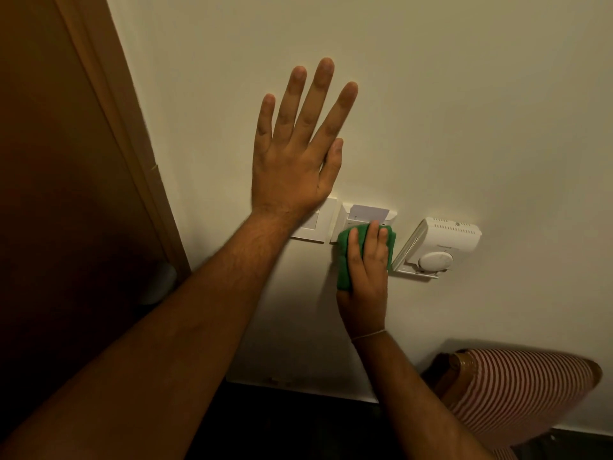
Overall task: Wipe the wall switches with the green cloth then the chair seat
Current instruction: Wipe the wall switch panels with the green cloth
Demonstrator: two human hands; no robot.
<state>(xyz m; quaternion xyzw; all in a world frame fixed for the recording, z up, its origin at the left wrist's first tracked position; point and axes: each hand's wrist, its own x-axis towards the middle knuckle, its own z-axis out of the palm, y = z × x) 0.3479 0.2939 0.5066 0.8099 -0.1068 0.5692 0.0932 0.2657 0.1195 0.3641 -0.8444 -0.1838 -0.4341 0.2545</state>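
Note:
My right hand presses the folded green cloth against the lower part of the white card-holder switch, which has a pale card in its slot. My left hand lies flat on the cream wall with its fingers spread, and its wrist covers part of the white light switch plate to the left. The chair, with red-and-white striped upholstery and a wooden frame, stands against the wall at the lower right; only part of it shows.
A white thermostat with a round dial is mounted on the wall just right of the cloth. A brown wooden door and its frame fill the left side. A white skirting board runs along the dark floor below.

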